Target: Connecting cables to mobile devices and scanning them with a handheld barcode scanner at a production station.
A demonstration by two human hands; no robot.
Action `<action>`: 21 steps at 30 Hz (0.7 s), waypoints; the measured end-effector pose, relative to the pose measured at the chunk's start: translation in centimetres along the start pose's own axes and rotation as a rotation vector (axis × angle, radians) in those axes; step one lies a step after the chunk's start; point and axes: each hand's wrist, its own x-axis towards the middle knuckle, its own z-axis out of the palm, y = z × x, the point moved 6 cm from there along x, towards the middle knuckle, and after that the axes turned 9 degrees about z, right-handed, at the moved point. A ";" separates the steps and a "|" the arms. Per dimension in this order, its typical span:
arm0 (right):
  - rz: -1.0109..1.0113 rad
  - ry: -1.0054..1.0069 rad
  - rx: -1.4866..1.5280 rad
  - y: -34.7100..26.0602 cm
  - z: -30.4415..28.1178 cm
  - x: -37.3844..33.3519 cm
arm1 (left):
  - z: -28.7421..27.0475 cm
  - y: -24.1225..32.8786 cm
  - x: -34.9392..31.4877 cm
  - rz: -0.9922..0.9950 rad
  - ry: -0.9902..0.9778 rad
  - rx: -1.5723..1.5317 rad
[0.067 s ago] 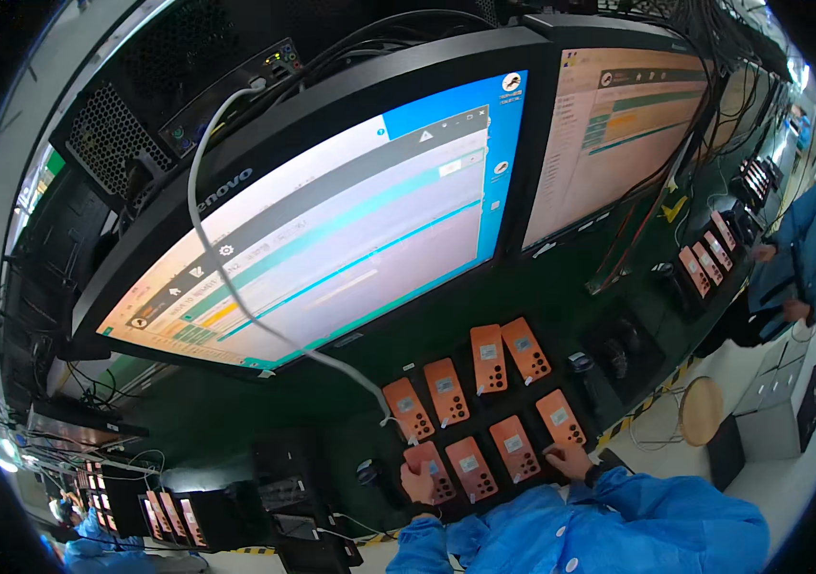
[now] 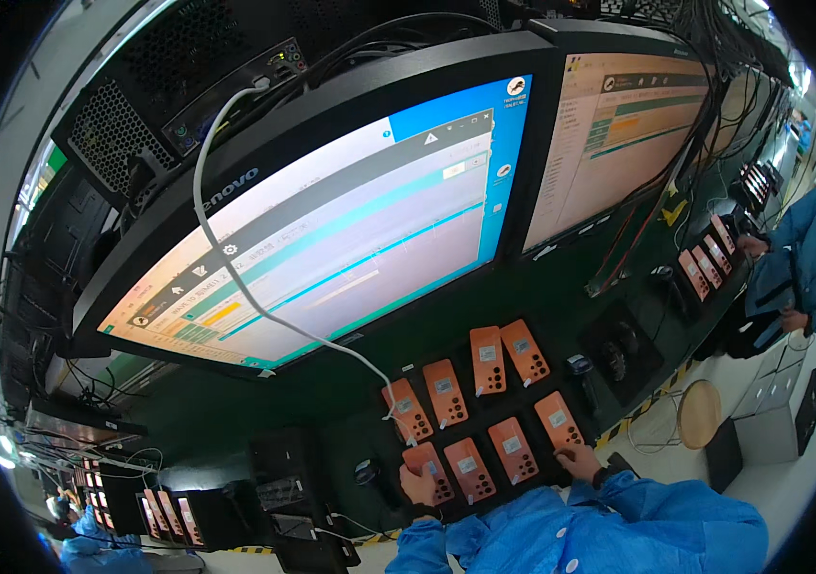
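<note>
Several orange smartphones lie face down on the dark green bench in two rows, each with a pale label and dark camera lenses. My left hand [image 2: 418,485] grips the left edge of the front row's leftmost smartphone [image 2: 439,475]. At the row's right end, my right hand [image 2: 578,463] holds the lower edge of another smartphone [image 2: 555,418] with curled fingers. Between them lie two front-row phones, a left one [image 2: 470,470] and a right one [image 2: 514,451]. A white cable [image 2: 331,345] hangs down to the back row's leftmost phone [image 2: 408,410].
Two monitors, a large left one [image 2: 350,230] and a right one [image 2: 618,143], stand behind the phones. A dark handheld scanner [image 2: 580,368] and a black mat [image 2: 623,352] lie to the right. Another person in blue [image 2: 795,258] works farther right, near a round stool [image 2: 700,413].
My right hand has shifted slightly right along the lower edge of its smartphone. My left hand stays at its phone. The person at right has moved a hand toward their phones.
</note>
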 end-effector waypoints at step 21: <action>0.070 -0.176 -0.076 20.1 -0.9 5.4 | -0.3 3.8 -21.0 0.024 0.055 0.167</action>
